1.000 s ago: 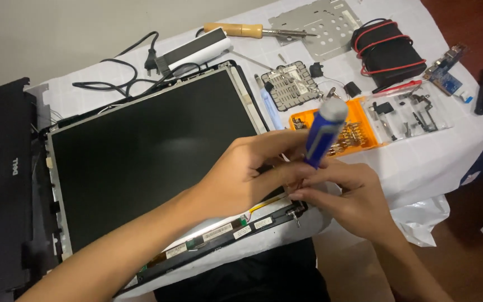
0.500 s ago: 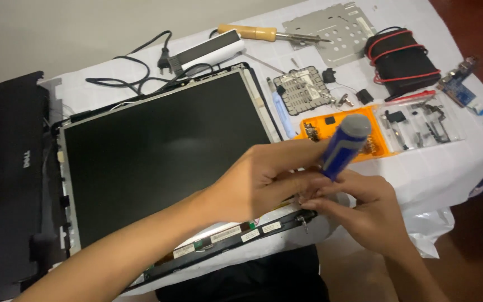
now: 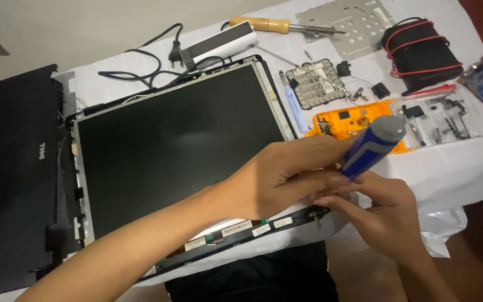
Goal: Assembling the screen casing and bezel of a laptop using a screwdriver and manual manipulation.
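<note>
Head view: left hand [image 3: 278,182] closes its fingers around a blue, grey-capped plastic screwdriver [image 3: 371,145], tilted toward 1 o'clock over the black flat laptop screen panel [image 3: 174,142] on the white-clothed table [image 3: 459,162]. Right hand [image 3: 384,215] pinches near its hidden tip at the panel's 4 o'clock corner. Likely loosening a frame screw; steady downward pressure seems needed.

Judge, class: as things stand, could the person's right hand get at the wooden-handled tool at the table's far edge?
Probably yes. The right hand is at the blue screwdriver; the wooden-handled tool lies uncovered, with only low parts and the orange tray between.
</note>
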